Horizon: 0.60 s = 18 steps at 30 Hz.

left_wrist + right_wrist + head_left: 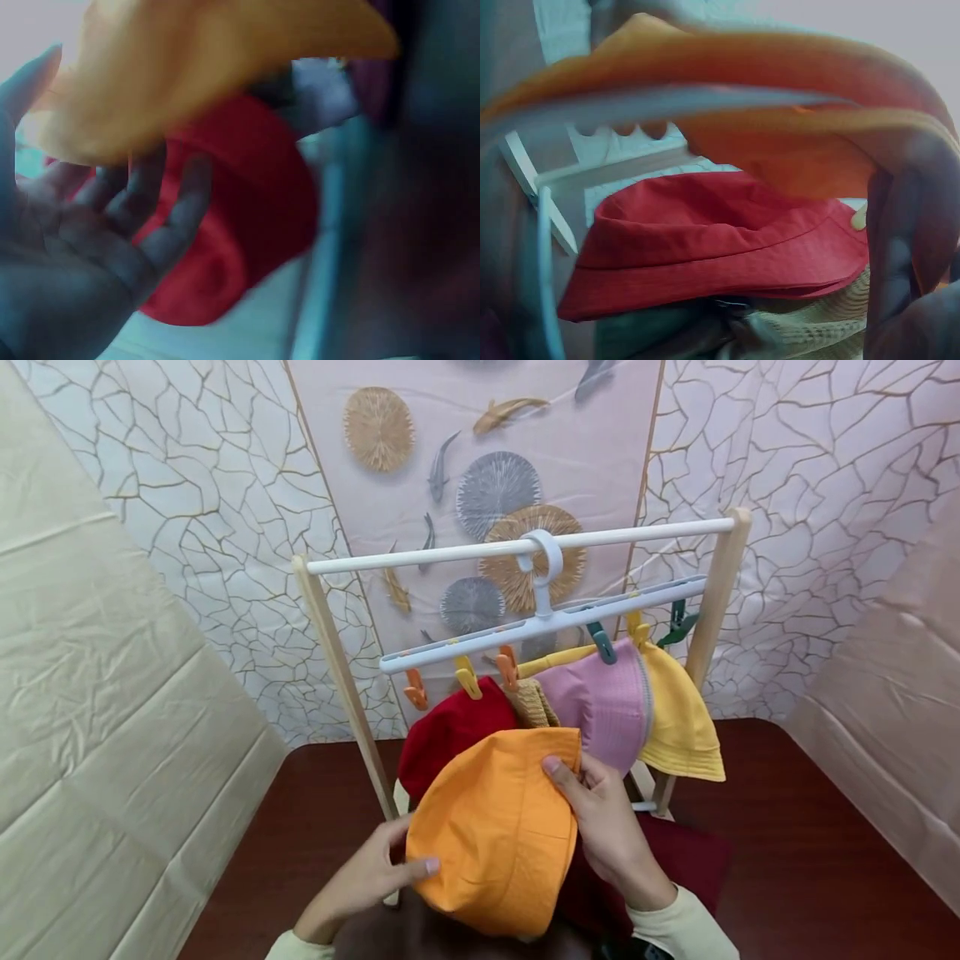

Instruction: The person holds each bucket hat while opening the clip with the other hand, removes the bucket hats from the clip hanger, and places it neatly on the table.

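Observation:
In front of the rack, both hands hold an orange bucket hat [495,835]. My right hand [611,818] pinches its edge at the upper right, thumb on the near side. At the lower left, my left hand [367,868] holds the hat between the thumb in front and the fingers behind; the left wrist view shows those fingers [184,202] bent beneath the blurred cloth. Behind it hangs a red bucket hat [457,727], seen whole in the right wrist view. A woven tan hat [534,703], a pink bucket hat [600,702] and a yellow bucket hat [678,718] hang to its right.
A pale blue clip hanger [480,639] hooks over the white rod [442,555] of a wooden rack. An orange clothespin [415,690] hangs at its left end, a dark green clothespin [678,625] at its right. Dark red cloth [686,860] lies on the brown table [795,860].

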Motion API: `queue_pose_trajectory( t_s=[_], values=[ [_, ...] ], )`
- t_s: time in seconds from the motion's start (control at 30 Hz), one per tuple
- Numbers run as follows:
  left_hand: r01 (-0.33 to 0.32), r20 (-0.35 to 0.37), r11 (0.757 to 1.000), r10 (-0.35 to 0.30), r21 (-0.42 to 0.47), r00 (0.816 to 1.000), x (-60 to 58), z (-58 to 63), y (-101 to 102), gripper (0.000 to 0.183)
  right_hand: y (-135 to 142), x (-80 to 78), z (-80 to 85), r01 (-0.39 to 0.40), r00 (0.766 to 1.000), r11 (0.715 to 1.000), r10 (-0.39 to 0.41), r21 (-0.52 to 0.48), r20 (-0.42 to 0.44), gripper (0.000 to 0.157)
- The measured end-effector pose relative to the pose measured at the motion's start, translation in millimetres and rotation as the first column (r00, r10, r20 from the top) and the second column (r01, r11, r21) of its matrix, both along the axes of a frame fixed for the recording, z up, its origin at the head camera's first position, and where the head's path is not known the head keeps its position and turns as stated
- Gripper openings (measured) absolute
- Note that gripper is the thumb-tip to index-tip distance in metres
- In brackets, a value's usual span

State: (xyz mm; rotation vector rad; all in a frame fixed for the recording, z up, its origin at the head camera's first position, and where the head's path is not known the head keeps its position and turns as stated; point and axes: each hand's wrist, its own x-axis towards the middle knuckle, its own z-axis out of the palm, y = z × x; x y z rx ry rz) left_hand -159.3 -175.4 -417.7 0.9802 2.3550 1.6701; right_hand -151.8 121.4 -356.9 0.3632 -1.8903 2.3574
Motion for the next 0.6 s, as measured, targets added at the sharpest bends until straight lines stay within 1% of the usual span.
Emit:
queue_pose_trajectory(
  t_s=[0.07, 0.1, 0.17, 0.2, 0.23, 0.3, 0.37, 0.4, 0.5, 0.6],
  values=[
    [0.046, 0.055, 0.999, -0.046, 0.006, 0.997, 4.5, -11.7, -3, 0.034, 0, 0.4, -6.3, -0.008, 1.000, 1.000, 0.009, -0.019, 0.029, 0.033],
    [0.063, 0.083, 0.998, -0.063, 0.011, 0.995, 6.2, -16.1, -5, 0.029, 0, 1.0, -9.4, -0.014, 0.999, 1.000, 0.014, -0.018, 0.038, 0.033],
    [0.074, 0.109, 0.997, -0.075, 0.014, 0.991, 8.2, -21.7, -10, 0.020, 0, 2.5, -15.3, -0.024, 0.998, 1.000, 0.023, 0.008, 0.066, 0.034],
    [0.072, 0.148, 0.997, -0.074, 0.019, 0.986, 8.8, -22.5, -13, 0.017, -1, 3.0, -18.2, -0.028, 0.996, 0.999, 0.025, 0.035, 0.082, 0.034],
    [0.060, 0.194, 0.998, -0.063, 0.021, 0.979, 8.5, -22.7, -17, 0.017, -1, 3.5, -21.5, -0.034, 0.995, 0.998, 0.028, 0.060, 0.099, 0.033],
    [0.035, 0.258, 0.999, -0.037, 0.013, 0.966, 7.5, -21.7, -26, 0.020, -2, 4.6, -28.7, -0.053, 0.991, 0.992, 0.039, 0.111, 0.126, 0.033],
    [0.006, 0.320, 1.000, -0.006, 0.003, 0.947, 5.6, -19.9, -36, 0.026, -3, 5.3, -36.3, -0.096, 0.986, 0.982, 0.072, 0.162, 0.152, 0.033],
    [-0.011, 0.337, 1.000, 0.017, -0.020, 0.941, 4.6, -19.5, -41, 0.028, -4, 5.4, -41.0, -0.125, 0.982, 0.976, 0.096, 0.180, 0.160, 0.034],
    [-0.021, 0.274, 0.993, 0.052, -0.113, 0.960, -0.8, -22.4, -56, 0.027, -9, 5.9, -56.4, -0.207, 0.968, 0.953, 0.168, 0.219, 0.184, 0.037],
    [-0.053, 0.203, 0.974, 0.099, -0.219, 0.974, -7.6, -27.7, -69, 0.022, -15, 4.6, -71.7, -0.277, 0.953, 0.915, 0.222, 0.292, 0.207, 0.036]
  ],
)
